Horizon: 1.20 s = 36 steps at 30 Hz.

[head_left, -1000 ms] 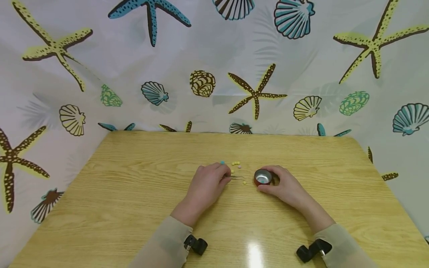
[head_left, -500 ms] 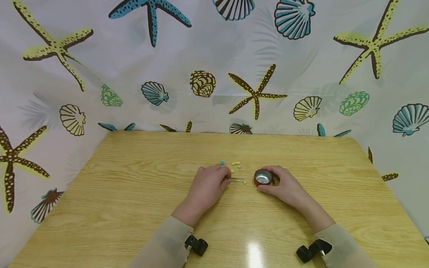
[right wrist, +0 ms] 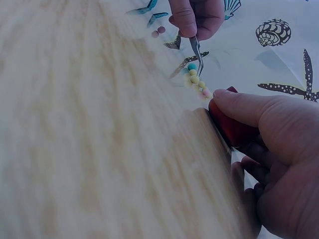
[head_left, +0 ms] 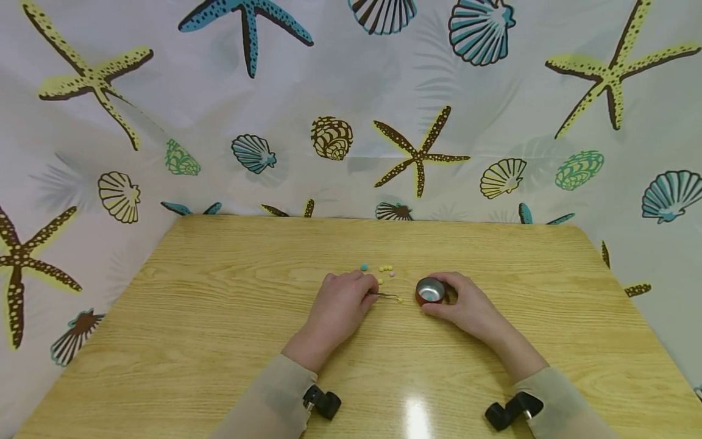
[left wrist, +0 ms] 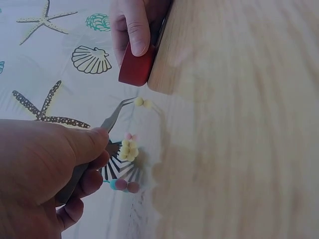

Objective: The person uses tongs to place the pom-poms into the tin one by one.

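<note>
The left hand (head_left: 341, 299) pinches bent-tip tweezers (left wrist: 111, 120), their points at a yellow ball (left wrist: 139, 101) on the wooden table (head_left: 219, 292) (whether gripped, I cannot tell), near the red cup (left wrist: 135, 68) held in the curled right hand (head_left: 466, 306).

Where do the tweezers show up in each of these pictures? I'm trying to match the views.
Head: the tweezers are just right of centre, below the middle, pointing right from the left hand.
Left wrist: left of centre, slanting up and right.
Right wrist: upper part, right of centre, pointing down.
Shared landmark: the red cup, held by the right hand in all three.
</note>
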Tool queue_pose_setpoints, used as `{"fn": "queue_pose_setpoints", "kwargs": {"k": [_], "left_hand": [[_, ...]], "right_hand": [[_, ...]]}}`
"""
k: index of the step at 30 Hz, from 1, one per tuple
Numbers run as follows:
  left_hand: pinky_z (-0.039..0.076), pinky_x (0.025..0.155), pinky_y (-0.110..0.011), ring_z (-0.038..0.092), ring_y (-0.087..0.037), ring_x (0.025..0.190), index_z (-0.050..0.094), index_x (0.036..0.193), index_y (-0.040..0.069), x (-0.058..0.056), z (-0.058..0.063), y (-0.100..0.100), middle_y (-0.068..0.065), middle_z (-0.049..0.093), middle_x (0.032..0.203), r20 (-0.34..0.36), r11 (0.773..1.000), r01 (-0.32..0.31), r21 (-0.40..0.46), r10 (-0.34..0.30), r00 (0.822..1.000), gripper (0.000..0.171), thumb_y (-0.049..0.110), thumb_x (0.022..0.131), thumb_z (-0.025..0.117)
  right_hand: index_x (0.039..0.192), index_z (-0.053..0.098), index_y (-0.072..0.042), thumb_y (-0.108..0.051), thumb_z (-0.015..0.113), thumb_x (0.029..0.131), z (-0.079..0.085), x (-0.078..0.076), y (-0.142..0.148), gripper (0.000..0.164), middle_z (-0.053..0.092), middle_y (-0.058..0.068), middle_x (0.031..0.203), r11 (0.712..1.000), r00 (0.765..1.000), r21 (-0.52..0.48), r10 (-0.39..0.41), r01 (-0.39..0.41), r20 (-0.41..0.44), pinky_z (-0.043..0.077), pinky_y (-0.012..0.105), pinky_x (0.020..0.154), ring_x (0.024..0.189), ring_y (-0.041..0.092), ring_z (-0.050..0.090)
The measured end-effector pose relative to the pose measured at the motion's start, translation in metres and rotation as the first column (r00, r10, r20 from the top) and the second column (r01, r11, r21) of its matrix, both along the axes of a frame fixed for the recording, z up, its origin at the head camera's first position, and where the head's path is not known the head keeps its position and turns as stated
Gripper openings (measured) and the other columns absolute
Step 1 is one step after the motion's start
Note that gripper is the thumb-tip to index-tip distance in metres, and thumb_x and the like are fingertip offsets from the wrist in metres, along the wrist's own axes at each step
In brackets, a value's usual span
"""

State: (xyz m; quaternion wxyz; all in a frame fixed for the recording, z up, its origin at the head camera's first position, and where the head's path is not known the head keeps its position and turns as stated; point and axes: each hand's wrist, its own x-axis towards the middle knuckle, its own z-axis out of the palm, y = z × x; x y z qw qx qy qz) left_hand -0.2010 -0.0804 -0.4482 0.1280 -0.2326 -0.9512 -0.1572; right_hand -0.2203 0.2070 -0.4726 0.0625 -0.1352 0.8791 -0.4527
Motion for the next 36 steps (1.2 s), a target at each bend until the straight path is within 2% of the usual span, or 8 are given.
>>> {"fn": "queue_pose_setpoints", "kwargs": {"k": [11, 17, 24, 36], "left_hand": [[0.048, 0.083, -0.044, 0.07, -0.018, 0.087, 0.075, 0.102, 0.02, -0.001, -0.001, 0.002, 0.004, 0.073, 0.096, -0.002, 1.0, -0.011, -0.028, 0.011, 1.0, 0.009, 0.024, 0.103, 0.083], [0.049, 0.085, -0.045, 0.071, -0.018, 0.09, 0.077, 0.106, 0.02, -0.004, -0.002, 0.0, 0.003, 0.075, 0.1, -0.018, 1.0, -0.015, -0.006, 0.015, 1.0, 0.006, 0.023, 0.104, 0.081], [0.051, 0.087, -0.048, 0.071, -0.021, 0.089, 0.077, 0.108, 0.018, -0.004, 0.007, 0.0, 0.002, 0.075, 0.099, -0.058, 0.999, -0.012, 0.048, 0.014, 0.998, 0.005, 0.022, 0.106, 0.078], [0.048, 0.089, -0.045, 0.07, -0.02, 0.094, 0.077, 0.109, 0.018, -0.008, 0.018, 0.018, 0.003, 0.076, 0.103, -0.043, 0.995, -0.02, 0.094, 0.024, 0.999, 0.005, 0.023, 0.107, 0.077]], "right_hand": [[0.15, 0.064, -0.01, -0.029, 0.09, 0.097, 0.0, 0.0, 0.001, 0.063, 0.063, 0.016, 0.149, 1.0, 1.0, 0.0, 0.002, -0.002, -0.003, 0.038, 0.062, 0.121, 0.144, 0.039, 0.054], [0.151, 0.064, -0.01, -0.032, 0.09, 0.097, 0.0, 0.0, 0.001, 0.063, 0.063, 0.016, 0.149, 1.0, 1.0, 0.009, 0.001, 0.0, -0.007, 0.038, 0.062, 0.12, 0.144, 0.039, 0.054], [0.15, 0.065, -0.01, -0.03, 0.09, 0.097, 0.001, 0.0, 0.001, 0.062, 0.064, 0.016, 0.146, 1.0, 1.0, 0.006, 0.004, -0.004, -0.015, 0.039, 0.061, 0.119, 0.141, 0.039, 0.056], [0.148, 0.066, -0.007, -0.029, 0.091, 0.097, 0.001, 0.0, 0.0, 0.061, 0.064, 0.017, 0.147, 1.0, 0.999, -0.005, 0.007, -0.008, -0.032, 0.039, 0.061, 0.12, 0.141, 0.039, 0.056]]}}
